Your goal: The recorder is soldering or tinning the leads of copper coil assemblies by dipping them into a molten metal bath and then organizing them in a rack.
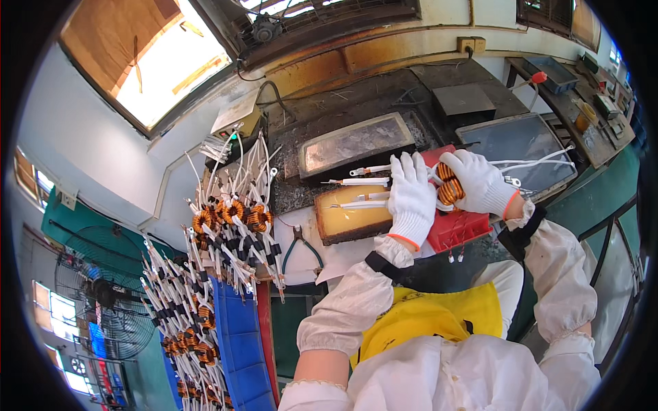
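Observation:
My right hand, in a white knit glove, is closed round a copper-wound ring coil. White-sleeved wire leads with metal ends run left from the coil. Over these leads lies my left hand, also gloved, gripping them with its fingers pointing away from me; its thumb is hidden. The lead ends hang above a shallow dark-rimmed tray with a shiny yellow fill. Beneath the coil and my right hand is a red plastic bin. Farther back stands a rectangular pan with a silvery surface.
Many similar coils with leads are heaped at the left, beside and over a blue crate. Green-handled pliers lie near the bench's front edge. A box with a green light stands behind. At the right are a grey tray and a dark box.

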Demonstrator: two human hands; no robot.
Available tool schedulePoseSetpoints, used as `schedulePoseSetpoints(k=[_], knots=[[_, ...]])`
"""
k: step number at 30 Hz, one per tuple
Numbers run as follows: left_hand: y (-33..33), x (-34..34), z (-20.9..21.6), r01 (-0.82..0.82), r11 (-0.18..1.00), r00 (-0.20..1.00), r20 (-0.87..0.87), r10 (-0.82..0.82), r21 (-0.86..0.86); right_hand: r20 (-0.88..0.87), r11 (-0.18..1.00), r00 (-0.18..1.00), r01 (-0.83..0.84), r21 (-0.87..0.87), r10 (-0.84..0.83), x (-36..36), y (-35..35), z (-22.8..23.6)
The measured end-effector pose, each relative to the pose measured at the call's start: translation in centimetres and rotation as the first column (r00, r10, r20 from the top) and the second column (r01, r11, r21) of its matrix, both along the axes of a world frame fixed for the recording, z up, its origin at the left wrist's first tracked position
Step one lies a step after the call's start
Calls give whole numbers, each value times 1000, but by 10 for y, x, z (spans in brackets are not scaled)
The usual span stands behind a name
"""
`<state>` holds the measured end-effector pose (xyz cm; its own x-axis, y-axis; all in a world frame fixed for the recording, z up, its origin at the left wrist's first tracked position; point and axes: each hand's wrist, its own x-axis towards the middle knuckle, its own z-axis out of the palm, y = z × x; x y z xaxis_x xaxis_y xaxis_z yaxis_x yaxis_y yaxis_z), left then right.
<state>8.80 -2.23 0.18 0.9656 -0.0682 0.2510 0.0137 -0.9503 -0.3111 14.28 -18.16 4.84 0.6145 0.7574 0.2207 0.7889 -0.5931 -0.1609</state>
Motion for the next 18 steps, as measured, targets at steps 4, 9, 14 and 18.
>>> schedulePoseSetpoints(k=[4, 9, 14, 18], knots=[[0, 4, -15, -44, 989, 999, 14, 46, -144, 3, 999, 1000, 17, -37, -17, 4, 1, -1], [8, 9, -30, -14, 942, 992, 111, 54, -336, -1, 1000, 1000, -15, -10, 15, 5, 7, 2], [22, 7, -35, 227, 916, 956, 256, -144, -332, -3, 999, 1000, -26, -19, 26, 6, 12, 5], [26, 3, -31, 256, 893, 940, 312, -140, -370, 17, 998, 1000, -14, -56, 15, 6, 18, 5]])
